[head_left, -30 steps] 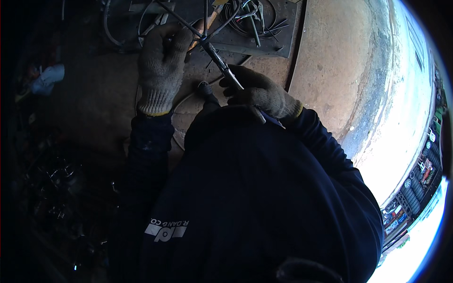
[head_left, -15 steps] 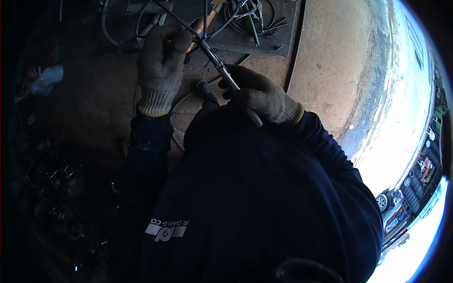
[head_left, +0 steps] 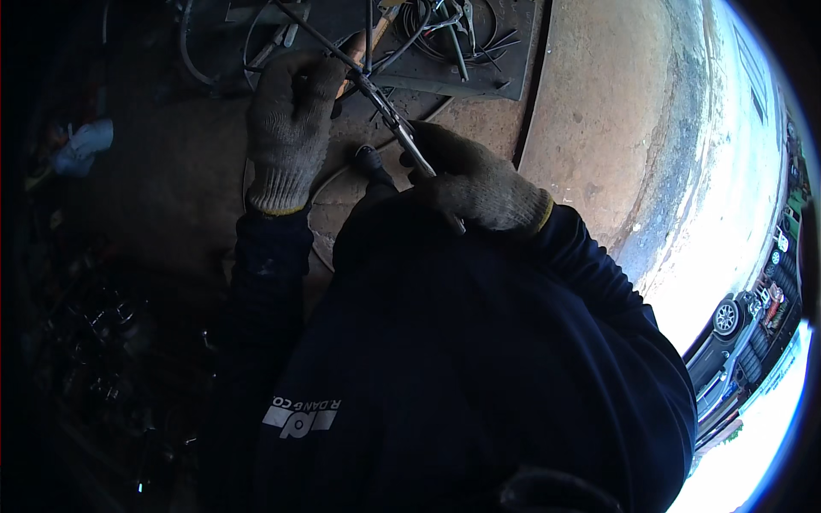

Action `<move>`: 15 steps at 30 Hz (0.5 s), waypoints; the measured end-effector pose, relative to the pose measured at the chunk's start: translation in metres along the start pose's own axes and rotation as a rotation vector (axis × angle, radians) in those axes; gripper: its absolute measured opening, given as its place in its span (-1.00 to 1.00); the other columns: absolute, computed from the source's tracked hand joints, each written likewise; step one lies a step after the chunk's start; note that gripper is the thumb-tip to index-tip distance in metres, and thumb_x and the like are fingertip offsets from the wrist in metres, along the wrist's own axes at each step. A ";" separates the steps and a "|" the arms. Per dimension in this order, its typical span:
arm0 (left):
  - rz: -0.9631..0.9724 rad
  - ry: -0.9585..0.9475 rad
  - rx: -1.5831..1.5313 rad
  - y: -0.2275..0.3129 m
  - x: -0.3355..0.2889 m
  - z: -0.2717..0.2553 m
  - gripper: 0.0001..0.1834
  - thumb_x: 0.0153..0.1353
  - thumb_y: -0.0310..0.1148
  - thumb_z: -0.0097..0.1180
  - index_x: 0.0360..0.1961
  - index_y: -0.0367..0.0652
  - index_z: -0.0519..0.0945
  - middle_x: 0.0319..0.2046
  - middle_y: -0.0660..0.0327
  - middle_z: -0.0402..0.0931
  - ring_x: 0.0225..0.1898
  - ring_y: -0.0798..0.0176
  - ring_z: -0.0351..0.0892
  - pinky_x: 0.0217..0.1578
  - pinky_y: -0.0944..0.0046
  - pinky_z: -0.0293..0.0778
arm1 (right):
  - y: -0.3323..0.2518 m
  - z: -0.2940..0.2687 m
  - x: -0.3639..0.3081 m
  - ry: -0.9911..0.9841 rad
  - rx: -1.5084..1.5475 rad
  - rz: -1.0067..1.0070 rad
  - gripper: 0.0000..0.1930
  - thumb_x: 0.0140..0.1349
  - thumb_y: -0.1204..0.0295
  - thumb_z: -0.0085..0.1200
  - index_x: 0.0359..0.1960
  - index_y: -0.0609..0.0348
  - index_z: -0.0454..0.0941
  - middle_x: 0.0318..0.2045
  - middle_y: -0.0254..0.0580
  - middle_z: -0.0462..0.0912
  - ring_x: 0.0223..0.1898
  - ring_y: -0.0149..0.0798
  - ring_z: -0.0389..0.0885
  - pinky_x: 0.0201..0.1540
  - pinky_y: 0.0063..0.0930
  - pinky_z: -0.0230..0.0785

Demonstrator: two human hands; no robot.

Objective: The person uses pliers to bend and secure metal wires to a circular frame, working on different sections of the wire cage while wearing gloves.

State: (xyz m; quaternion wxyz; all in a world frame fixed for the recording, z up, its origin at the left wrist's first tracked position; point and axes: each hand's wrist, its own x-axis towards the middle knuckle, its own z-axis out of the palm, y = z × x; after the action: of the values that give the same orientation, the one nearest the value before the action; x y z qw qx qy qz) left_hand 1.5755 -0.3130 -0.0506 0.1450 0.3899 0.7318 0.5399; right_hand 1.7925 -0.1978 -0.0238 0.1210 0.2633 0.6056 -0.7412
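Note:
My right hand (head_left: 487,184), in a grey knit glove with a yellow cuff edge, wraps round the handles of silver metal pliers (head_left: 416,156). Their jaw end meets a joint of thin dark metal rods (head_left: 329,47) that branch up and away. My left hand (head_left: 292,128), gloved the same way, is curled beside that joint, fingertips close to the rods. What it holds is hidden behind the glove. Past its fingers shows an orange-brown handle-like bar (head_left: 378,30).
A dark metal table (head_left: 505,51) at the top bears coiled wire (head_left: 421,53), another plier-like tool (head_left: 469,26) and loose rods. A hose (head_left: 329,181) crosses the brown floor. Dark clutter (head_left: 111,325) lies at lower left. A car (head_left: 723,342) stands outside, far right.
My right hand has closed further round the pliers, and their lower handle has drawn in toward the upper one. My left hand has barely shifted. A dark car has come into view outside.

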 end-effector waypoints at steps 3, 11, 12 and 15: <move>-0.022 -0.004 0.003 -0.008 -0.003 0.000 -0.70 0.32 -0.17 0.33 -0.14 -0.18 0.61 -0.36 0.29 0.64 -0.35 0.46 0.60 -0.36 0.39 0.51 | 0.003 0.003 0.004 0.009 -0.106 0.042 -0.18 0.20 0.27 0.24 0.45 0.34 0.18 0.14 0.10 0.57 0.17 -0.10 0.58 0.24 -0.23 0.46; -0.017 0.012 0.079 -0.005 -0.005 0.002 -0.66 0.31 -0.11 0.34 -0.16 -0.17 0.62 -0.41 0.29 0.64 -0.40 0.44 0.58 -0.39 0.35 0.50 | 0.001 0.005 0.000 -0.005 -0.163 -0.008 -0.21 0.19 0.18 0.22 0.38 0.39 0.26 -0.02 0.10 0.65 0.03 -0.10 0.64 0.12 -0.26 0.52; 0.027 0.016 0.096 -0.006 -0.005 0.003 -0.66 0.31 -0.11 0.34 -0.16 -0.17 0.62 -0.41 0.29 0.64 -0.41 0.44 0.57 -0.40 0.35 0.49 | 0.001 0.006 -0.001 -0.003 -0.177 -0.001 -0.22 0.19 0.18 0.22 0.37 0.40 0.26 -0.04 0.08 0.65 0.01 -0.11 0.65 0.10 -0.27 0.53; 0.043 0.005 0.129 -0.007 -0.007 0.002 -0.67 0.31 -0.11 0.33 -0.15 -0.16 0.62 -0.42 0.29 0.64 -0.43 0.44 0.56 -0.42 0.35 0.48 | -0.001 0.007 -0.003 -0.003 -0.186 0.017 -0.23 0.19 0.19 0.23 0.35 0.41 0.28 -0.10 0.04 0.66 -0.05 -0.15 0.67 0.05 -0.29 0.54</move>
State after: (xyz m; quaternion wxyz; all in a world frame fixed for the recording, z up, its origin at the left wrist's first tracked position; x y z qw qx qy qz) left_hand 1.5784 -0.3177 -0.0590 0.1058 0.4128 0.7569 0.4956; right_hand 1.7930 -0.2046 -0.0208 0.1522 0.2548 0.6695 -0.6809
